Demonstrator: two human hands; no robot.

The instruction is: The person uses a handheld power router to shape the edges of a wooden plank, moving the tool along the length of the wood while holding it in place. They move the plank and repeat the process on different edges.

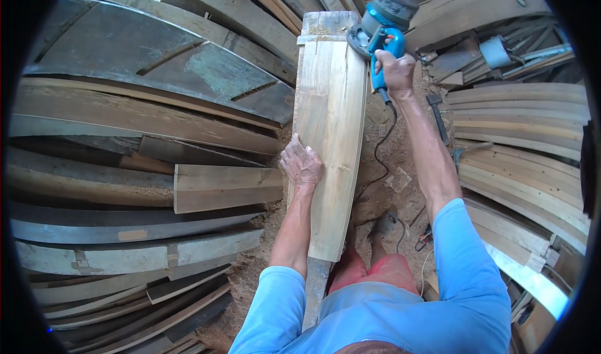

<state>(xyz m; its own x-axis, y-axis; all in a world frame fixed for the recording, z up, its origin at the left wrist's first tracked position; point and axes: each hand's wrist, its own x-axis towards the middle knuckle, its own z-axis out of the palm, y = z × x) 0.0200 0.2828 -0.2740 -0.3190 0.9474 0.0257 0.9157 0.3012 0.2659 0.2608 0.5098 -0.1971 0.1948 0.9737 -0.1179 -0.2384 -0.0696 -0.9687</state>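
Observation:
A long pale wooden board [328,135] lies lengthwise in front of me on a narrow wooden support, its far end against a worn block [328,23]. My left hand [302,163] holds the board at its left edge, about halfway along, with the fingers bent at that edge. At the far right corner of the board my right hand [395,73] is wrapped round the handle of a teal router [387,19]. The router's round base sits at the board's right edge, tilted; whether its bit touches the wood is hidden. A black cord [383,142] trails from the handle down toward my legs.
Stacked curved planks [213,216] crowd the left, below a dark grey panel [163,59]. More planks [519,119] are piled at the right. A hammer [437,117] lies on the sawdust-covered floor [375,194] beside my right forearm. A light blue cylinder [494,52] stands farther off.

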